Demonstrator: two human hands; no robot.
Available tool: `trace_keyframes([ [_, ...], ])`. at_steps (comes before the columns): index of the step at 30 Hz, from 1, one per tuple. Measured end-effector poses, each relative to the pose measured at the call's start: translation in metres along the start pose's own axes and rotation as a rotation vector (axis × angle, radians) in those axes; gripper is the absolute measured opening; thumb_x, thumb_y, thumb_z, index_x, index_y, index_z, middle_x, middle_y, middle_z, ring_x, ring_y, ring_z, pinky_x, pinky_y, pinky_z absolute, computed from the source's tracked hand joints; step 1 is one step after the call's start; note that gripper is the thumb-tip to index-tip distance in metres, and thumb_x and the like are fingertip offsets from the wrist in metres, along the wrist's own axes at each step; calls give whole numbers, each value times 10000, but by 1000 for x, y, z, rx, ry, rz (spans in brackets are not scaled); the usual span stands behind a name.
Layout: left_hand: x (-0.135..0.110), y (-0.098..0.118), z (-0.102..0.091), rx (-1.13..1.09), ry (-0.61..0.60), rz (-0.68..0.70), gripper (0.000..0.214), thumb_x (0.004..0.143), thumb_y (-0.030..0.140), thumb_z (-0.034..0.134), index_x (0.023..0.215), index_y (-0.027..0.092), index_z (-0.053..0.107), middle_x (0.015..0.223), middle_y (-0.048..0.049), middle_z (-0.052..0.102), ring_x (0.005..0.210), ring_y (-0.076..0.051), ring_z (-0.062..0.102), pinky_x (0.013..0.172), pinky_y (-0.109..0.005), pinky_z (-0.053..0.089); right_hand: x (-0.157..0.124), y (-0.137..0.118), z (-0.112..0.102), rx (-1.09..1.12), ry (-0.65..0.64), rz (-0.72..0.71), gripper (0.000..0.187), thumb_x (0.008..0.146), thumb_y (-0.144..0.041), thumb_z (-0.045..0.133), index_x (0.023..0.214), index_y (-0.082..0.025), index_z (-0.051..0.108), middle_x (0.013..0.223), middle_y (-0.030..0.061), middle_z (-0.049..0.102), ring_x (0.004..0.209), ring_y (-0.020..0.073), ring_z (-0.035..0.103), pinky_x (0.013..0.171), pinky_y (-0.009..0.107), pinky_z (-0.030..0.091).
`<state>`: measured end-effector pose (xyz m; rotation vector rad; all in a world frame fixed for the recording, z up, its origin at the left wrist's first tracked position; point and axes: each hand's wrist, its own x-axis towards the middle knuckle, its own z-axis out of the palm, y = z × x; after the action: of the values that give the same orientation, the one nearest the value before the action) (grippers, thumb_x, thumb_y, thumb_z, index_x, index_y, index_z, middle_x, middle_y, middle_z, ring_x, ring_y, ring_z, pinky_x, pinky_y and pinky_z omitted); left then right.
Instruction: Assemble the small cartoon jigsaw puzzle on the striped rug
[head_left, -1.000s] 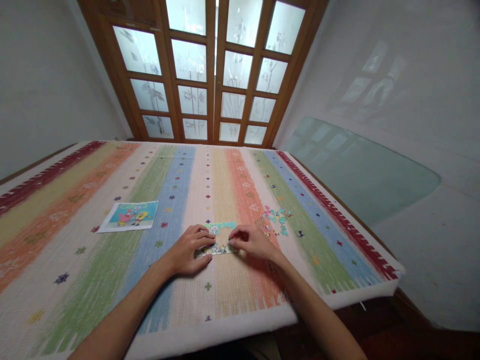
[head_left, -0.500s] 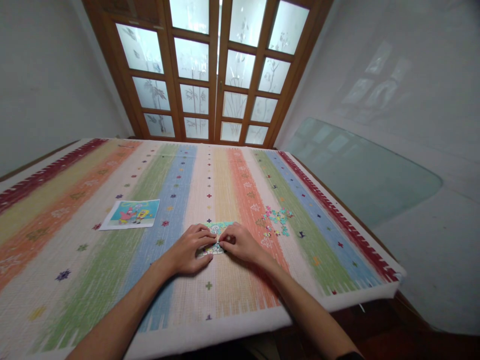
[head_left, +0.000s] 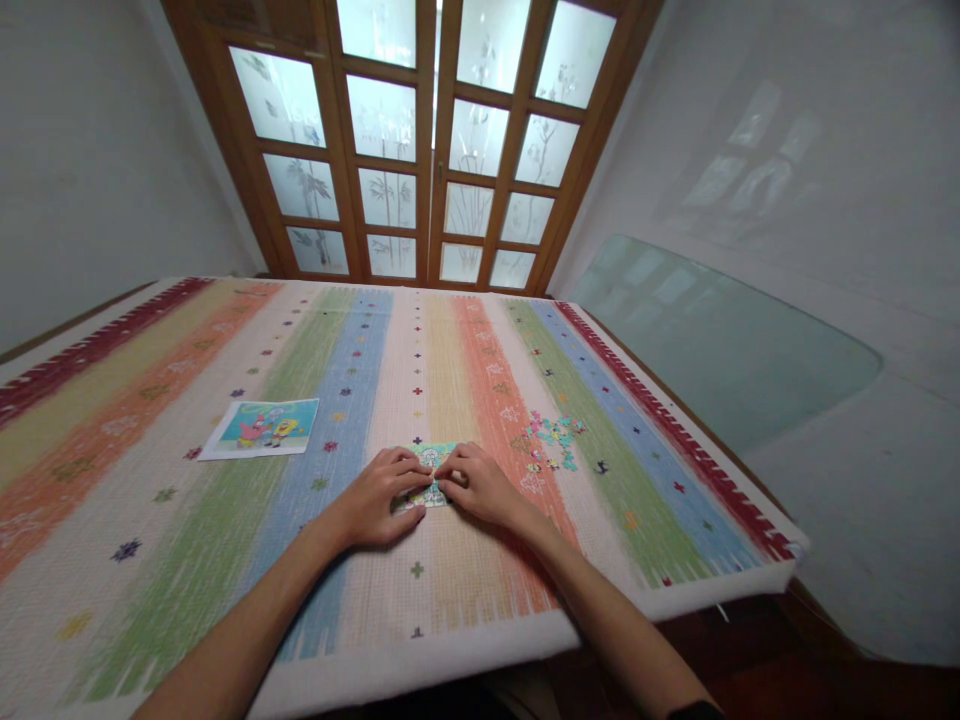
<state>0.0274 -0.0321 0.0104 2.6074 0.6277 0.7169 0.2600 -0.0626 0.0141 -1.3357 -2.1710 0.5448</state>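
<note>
A small, partly assembled jigsaw puzzle (head_left: 433, 458) lies on the striped tablecloth (head_left: 225, 520) near the table's front middle. My left hand (head_left: 379, 497) rests on its left side, fingers curled and pressed down on it. My right hand (head_left: 480, 487) covers its right side, fingertips pinched together on the puzzle; whether a piece is between them is hidden. The fingertips of both hands nearly touch over the puzzle. A heap of loose puzzle pieces (head_left: 553, 440) lies to the right of my right hand.
A printed cartoon reference picture (head_left: 262, 426) lies on the cloth to the left. Wooden doors with frosted glass panes (head_left: 420, 140) stand behind the table. A glass sheet (head_left: 720, 340) leans against the right wall. The table's front edge is close to me.
My right hand has slid left along the puzzle until its fingertips meet the left hand's. The left hand has stayed in place.
</note>
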Motion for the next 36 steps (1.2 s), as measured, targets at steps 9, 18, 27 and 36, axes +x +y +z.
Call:
trace_keyframes([
  [9,2,-1,5,33,56,21,215,932,257,635,1119,230,737,1093,-64,761,1066,-262,628,981,-453,484,0,-3,0,-120,-20,-10,119,898,-127,703,948,-188,792,938,63,677,954,210,596,862,334,454],
  [18,2,-1,5,74,73,55,253,928,228,624,1162,229,719,1096,-64,748,1071,-267,621,986,-457,472,-10,-7,1,-165,19,-77,153,953,-172,662,1028,-203,792,983,79,679,969,220,585,861,353,464],
  [27,3,0,4,93,27,55,222,941,233,600,1108,257,745,1088,-59,729,1089,-268,606,989,-460,466,-41,11,-11,-80,181,-17,197,974,-181,573,1001,-200,767,953,71,673,920,208,612,846,351,480],
  [36,2,-3,6,83,21,46,209,935,245,602,1096,255,735,1092,-53,721,1079,-263,613,973,-458,473,-89,70,-59,-264,362,259,242,926,-255,529,930,-181,760,919,108,687,920,268,629,861,408,481],
])
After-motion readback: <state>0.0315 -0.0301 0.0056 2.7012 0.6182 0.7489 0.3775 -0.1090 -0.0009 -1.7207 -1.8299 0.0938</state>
